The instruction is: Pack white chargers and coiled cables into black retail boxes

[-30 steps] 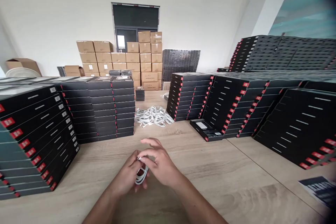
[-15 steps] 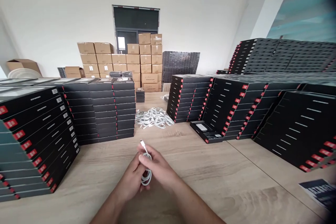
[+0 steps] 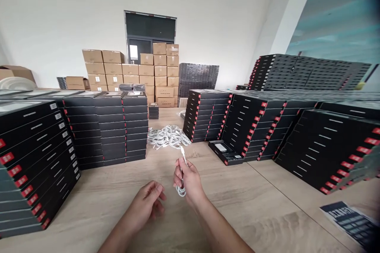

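A coiled white charging cable is gripped in my right hand, above the middle of the wooden table. One plug end sticks up past my thumb, and loops hang below the fingers. To the left, my left hand is apart from the cable, fingers loosely curled with gaps between them and nothing in them. Beyond both hands lies a pile of white cables. An open black box with a white item inside sits right of the pile.
Tall stacks of black boxes stand on the left and right. A dark printed card lies at the right front. Brown cartons are piled at the back wall, beside a dark stack.
My left hand has let go of the cable and drawn away to the left. My right hand has carried the coil to the right. The view has shifted slightly.
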Tool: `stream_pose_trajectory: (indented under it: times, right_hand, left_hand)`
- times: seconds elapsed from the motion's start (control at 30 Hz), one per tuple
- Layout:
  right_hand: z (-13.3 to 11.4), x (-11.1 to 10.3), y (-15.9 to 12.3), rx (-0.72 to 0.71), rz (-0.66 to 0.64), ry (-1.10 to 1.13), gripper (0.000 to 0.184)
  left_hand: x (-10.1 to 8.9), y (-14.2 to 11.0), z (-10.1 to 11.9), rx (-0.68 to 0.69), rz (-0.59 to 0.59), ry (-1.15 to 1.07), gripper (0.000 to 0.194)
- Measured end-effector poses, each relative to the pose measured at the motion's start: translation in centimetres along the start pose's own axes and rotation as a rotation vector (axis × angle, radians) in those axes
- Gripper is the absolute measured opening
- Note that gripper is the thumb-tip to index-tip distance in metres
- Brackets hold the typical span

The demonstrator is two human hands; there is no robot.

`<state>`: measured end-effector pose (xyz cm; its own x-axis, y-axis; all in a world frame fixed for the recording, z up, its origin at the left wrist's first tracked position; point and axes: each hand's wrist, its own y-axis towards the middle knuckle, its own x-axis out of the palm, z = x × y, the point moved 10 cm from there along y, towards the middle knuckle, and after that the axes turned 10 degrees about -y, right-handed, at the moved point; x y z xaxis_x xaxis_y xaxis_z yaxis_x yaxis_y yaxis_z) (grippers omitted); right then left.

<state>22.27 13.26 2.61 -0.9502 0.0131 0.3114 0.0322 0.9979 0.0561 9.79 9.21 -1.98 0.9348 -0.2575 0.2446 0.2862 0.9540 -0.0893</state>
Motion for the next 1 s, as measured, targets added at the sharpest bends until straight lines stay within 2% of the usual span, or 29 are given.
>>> stream_pose_trajectory:
  times: [0.1, 0.3, 0.4, 0.53, 0.7, 0.8, 0.9, 1.0]
  right_hand:
    - [0.1, -0.3, 0.0, -0.007, 0.002, -0.046, 0.04]
    - [0.8, 0.6, 0.0, -0.026, -0.042, -0.252, 0.046]
    - [0.4, -0.6, 0.5, -0.084, 0.0, -0.431, 0.045]
    - [-1.2, -3.8, 1.1, -0.179, 0.113, -0.716, 0.037]
    - [-4.0, -8.8, 3.2, -0.171, 0.207, -1.041, 0.037]
    - [-7.3, -13.4, 4.6, -0.161, 0.414, -1.218, 0.045]
    - [-9.3, -17.2, 4.4, -0.118, 0.565, -1.389, 0.05]
    - [-9.1, -18.9, 3.1, -0.078, 0.568, -1.517, 0.042]
  left_hand:
    - [0.3, -0.1, 0.0, 0.0, -0.009, 0.023, 0.047]
    - [0.1, -0.1, -0.2, 0.011, -0.006, 0.071, 0.046]
    - [0.1, -0.2, -0.2, 0.023, -0.015, 0.108, 0.045]
    - [0.1, -0.5, 0.4, 0.045, -0.01, 0.204, 0.044]
    - [-1.1, -0.4, 1.3, 0.12, 0.035, 0.264, 0.038]
    - [-1.9, -0.2, 1.6, 0.144, 0.055, 0.301, 0.033]
    - [-2.1, -0.4, 2.1, 0.155, 0.071, 0.31, 0.028]
    - [-1.9, -0.6, 2.7, 0.155, 0.087, 0.293, 0.023]
